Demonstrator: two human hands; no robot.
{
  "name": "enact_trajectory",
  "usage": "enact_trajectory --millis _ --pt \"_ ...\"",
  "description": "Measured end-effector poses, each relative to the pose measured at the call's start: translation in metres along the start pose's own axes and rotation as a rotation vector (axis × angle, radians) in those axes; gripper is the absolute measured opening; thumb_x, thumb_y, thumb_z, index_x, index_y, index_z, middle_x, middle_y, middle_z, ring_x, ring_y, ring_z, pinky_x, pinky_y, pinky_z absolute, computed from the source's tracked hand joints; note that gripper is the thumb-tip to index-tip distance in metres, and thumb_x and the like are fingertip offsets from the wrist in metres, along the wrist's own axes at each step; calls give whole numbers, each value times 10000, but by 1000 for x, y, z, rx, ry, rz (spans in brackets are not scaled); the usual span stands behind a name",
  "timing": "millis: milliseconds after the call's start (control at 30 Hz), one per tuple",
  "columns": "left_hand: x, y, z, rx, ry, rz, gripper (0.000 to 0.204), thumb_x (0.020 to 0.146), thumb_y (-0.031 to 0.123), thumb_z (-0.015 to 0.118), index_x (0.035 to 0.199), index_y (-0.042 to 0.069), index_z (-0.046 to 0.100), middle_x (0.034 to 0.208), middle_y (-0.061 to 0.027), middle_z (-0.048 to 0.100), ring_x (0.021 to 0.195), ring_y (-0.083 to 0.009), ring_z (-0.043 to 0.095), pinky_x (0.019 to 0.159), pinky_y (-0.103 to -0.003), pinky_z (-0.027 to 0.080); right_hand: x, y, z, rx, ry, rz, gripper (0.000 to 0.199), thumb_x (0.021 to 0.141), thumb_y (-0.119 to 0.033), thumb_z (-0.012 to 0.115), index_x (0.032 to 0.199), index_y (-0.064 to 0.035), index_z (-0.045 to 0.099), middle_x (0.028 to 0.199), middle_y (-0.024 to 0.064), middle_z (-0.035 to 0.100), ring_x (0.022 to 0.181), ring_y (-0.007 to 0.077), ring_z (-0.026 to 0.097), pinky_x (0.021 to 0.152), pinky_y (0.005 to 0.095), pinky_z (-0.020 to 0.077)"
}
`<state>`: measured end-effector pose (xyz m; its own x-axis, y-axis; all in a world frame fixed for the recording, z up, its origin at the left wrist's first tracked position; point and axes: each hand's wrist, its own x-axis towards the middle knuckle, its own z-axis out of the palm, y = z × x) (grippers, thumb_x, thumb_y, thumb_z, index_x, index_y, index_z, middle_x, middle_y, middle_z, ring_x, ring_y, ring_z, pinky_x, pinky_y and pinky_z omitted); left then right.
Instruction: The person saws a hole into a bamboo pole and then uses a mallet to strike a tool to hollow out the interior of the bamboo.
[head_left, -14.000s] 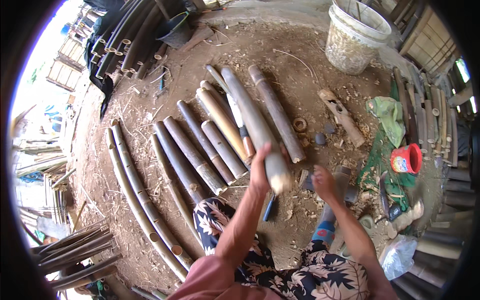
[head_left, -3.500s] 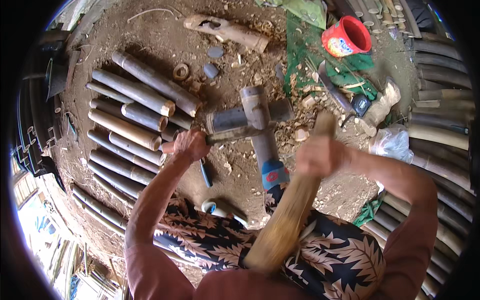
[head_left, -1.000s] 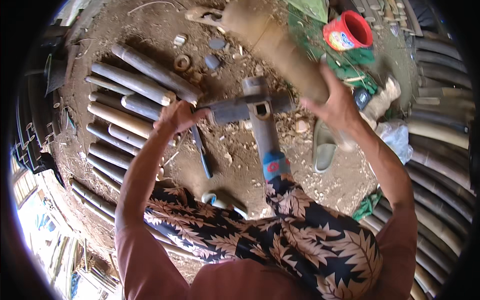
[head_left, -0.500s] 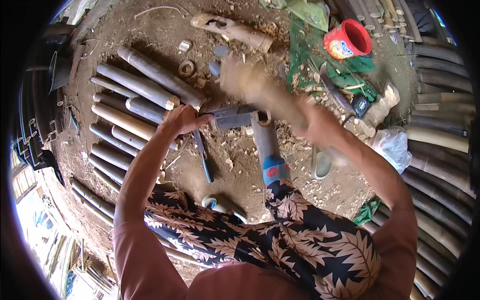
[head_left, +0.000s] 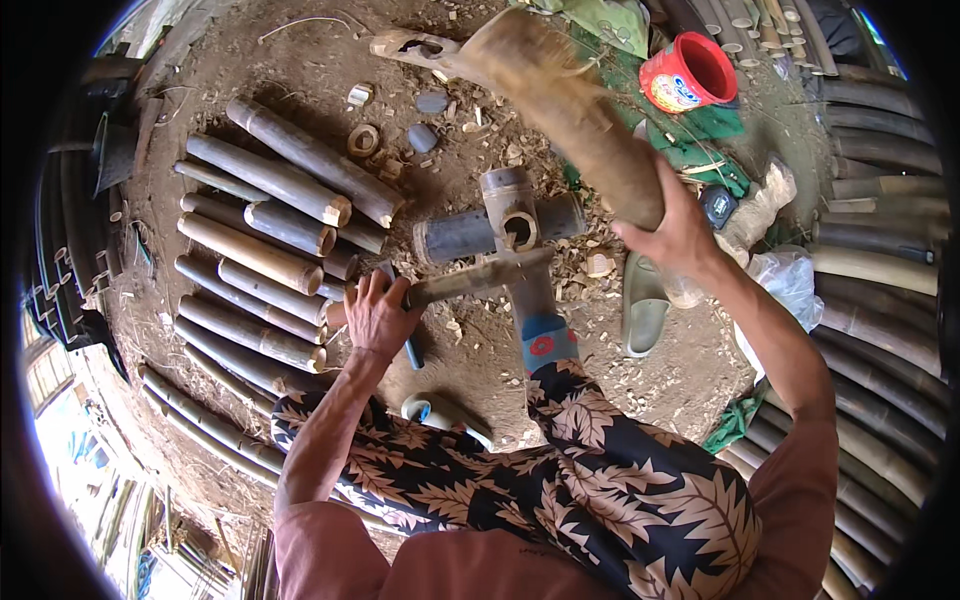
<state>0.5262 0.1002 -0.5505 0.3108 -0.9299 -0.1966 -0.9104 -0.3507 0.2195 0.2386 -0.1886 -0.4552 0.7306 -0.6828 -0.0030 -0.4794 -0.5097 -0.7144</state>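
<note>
My left hand (head_left: 375, 310) is closed round the handle of a machete (head_left: 470, 280). Its dark blade points right, across the near side of a bamboo piece (head_left: 500, 190) with a hole cut in it. That piece lies crosswise over a second, dark bamboo length (head_left: 455, 237). Raised to the right, my right hand (head_left: 685, 225) grips the narrow end of a thick wooden club (head_left: 570, 110), blurred at its far part and apart from the blade. A blue-handled tool (head_left: 413, 352) lies partly hidden by my left hand.
Cut bamboo lengths (head_left: 250, 250) lie in rows at left, with more bamboo poles (head_left: 880, 270) along the right. A red bucket (head_left: 688, 75) stands at the back right. Wood chips (head_left: 590, 290) litter the dirt. One slipper (head_left: 643, 305) lies beside the work, another (head_left: 440, 415) near my legs.
The club has swung up and away from the bamboo in my right hand. My left hand has drawn nearer with the machete, baring the hole and the crossed bamboo.
</note>
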Motion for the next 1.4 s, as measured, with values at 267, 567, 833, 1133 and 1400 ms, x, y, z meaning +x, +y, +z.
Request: enact_trajectory --millis 267,567,833,1133,1400 --pt "16 -33 12 21 -165 -113 291 766 362 754 939 142 673 1008 -81 602 1024 -274 573 872 -464 432 -10 63 56 -356 -442 -836 795 631 -164 825 1330 -83 456 1090 140 611 969 269 637 784 381 564" --pt "18 -19 0 2 -97 50 253 766 333 771 890 134 675 913 -77 615 932 -282 617 854 -464 446 -28 23 45 -333 -454 -1006 500 753 -183 708 1199 -85 505 924 51 553 813 181 587 631 324 495" --pt "37 -20 9 16 -97 38 241 784 316 748 914 132 664 947 -89 621 964 -288 608 847 -456 449 -32 23 52 -335 -354 -1051 342 799 -131 662 1113 -78 538 931 28 558 811 172 587 662 328 503" --pt "46 -20 18 35 -64 64 274 781 325 744 939 118 659 958 -109 645 967 -315 621 855 -462 454 -29 29 27 -448 -495 -796 665 613 -211 836 1169 -73 498 1021 93 581 930 252 614 762 377 551" --pt "106 -50 -6 -710 -37 -733 777 867 657 586 955 -113 631 685 -235 643 710 -294 670 747 -425 542 -180 88 63 -286 -37 130 832 704 -238 827 1383 -45 388 1340 228 514 1075 333 612 976 489 518"
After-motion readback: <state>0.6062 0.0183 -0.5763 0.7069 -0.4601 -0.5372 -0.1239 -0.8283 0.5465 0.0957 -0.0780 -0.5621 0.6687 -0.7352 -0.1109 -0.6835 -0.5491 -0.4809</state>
